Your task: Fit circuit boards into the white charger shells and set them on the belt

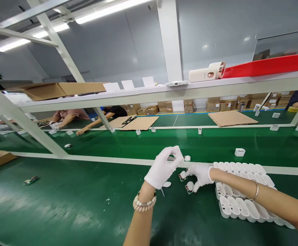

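My left hand [163, 167], in a white glove, is raised with its fingers closed around a small white plastic housing [177, 152]. The glove hides part of that piece. To its right, my gloved right hand [201, 175] reaches down with thumb and fingers apart. Its fingertips are at one small circuit board with a white round part [182, 176]; the thumb is beside a second such board [189, 187]. Another small white part [187, 158] lies just beyond. Rows of white oval housings [225, 207] stand under and beside my right forearm.
A green conveyor belt [164, 143] carries scattered white housings [240, 152]. One loose circuit board [31, 180] lies left on the green bench. A shelf [128, 97] spans above, holding a cream handheld device [206, 72]. Co-workers' arms [94, 123] and cardboard sheets [232, 118] are across the belt.
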`<move>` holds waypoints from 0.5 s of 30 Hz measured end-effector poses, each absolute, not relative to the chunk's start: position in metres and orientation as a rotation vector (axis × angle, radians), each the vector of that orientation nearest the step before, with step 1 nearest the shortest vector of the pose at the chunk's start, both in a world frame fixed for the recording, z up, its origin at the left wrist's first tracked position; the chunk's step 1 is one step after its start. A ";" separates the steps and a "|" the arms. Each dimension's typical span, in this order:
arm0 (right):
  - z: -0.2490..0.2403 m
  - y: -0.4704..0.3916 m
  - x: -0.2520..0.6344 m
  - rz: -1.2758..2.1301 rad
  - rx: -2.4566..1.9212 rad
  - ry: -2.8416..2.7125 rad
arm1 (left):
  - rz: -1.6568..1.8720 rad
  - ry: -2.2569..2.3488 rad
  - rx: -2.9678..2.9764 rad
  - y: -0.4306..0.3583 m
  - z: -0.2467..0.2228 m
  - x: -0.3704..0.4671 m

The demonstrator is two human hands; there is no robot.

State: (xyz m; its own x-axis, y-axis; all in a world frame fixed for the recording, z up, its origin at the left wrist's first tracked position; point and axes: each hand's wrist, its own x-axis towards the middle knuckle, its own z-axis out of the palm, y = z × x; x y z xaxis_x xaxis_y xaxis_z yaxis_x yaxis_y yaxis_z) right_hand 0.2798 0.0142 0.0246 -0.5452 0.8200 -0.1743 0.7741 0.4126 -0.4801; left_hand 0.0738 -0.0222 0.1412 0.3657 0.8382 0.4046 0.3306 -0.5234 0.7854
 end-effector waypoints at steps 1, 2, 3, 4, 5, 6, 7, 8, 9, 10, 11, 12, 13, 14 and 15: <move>0.029 0.024 0.283 0.794 -1.487 -2.530 | 1.131 1.027 2.036 -0.024 0.142 0.074; 0.033 0.036 0.287 0.778 -1.537 -2.476 | 1.153 1.052 2.039 -0.026 0.143 0.074; 0.037 0.047 0.290 0.745 -1.596 -2.410 | 1.163 1.075 2.041 -0.029 0.144 0.073; 0.041 0.057 0.293 0.711 -1.652 -2.341 | 1.159 1.092 2.042 -0.031 0.145 0.072; 0.044 0.065 0.294 0.685 -1.698 -2.277 | 1.148 1.102 2.041 -0.033 0.145 0.070; 0.046 0.072 0.295 0.672 -1.734 -2.221 | 1.133 1.101 2.046 -0.036 0.146 0.069; 0.047 0.075 0.294 0.676 -1.757 -2.176 | 1.118 1.092 2.061 -0.038 0.147 0.067; 0.049 0.077 0.292 0.691 -1.768 -2.138 | 1.108 1.078 2.084 -0.041 0.148 0.065; 0.051 0.076 0.290 0.708 -1.766 -2.102 | 1.110 1.059 2.113 -0.043 0.149 0.064; 0.054 0.073 0.289 0.722 -1.755 -2.066 | 1.115 1.030 2.144 -0.044 0.149 0.063; 0.058 0.069 0.288 0.727 -1.736 -2.028 | 1.128 0.994 2.171 -0.046 0.150 0.063; 0.063 0.063 0.289 0.725 -1.710 -1.988 | 1.146 0.958 2.186 -0.047 0.151 0.064; 0.070 0.056 0.292 0.718 -1.680 -1.948 | 1.166 0.933 2.189 -0.048 0.152 0.065; 0.077 0.048 0.295 0.709 -1.644 -1.910 | 1.180 0.921 2.183 -0.049 0.153 0.067; 0.085 0.040 0.298 0.704 -1.603 -1.876 | 1.180 0.915 2.162 -0.051 0.155 0.069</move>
State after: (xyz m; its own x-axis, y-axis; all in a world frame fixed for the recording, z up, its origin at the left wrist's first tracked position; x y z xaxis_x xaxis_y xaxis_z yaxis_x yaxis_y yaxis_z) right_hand 0.2982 0.0398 0.0846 -0.1210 0.9892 0.0826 0.6906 0.1436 -0.7088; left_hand 0.0692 -0.0510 0.1553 0.3956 0.7570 0.5200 0.3152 -0.6437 0.6973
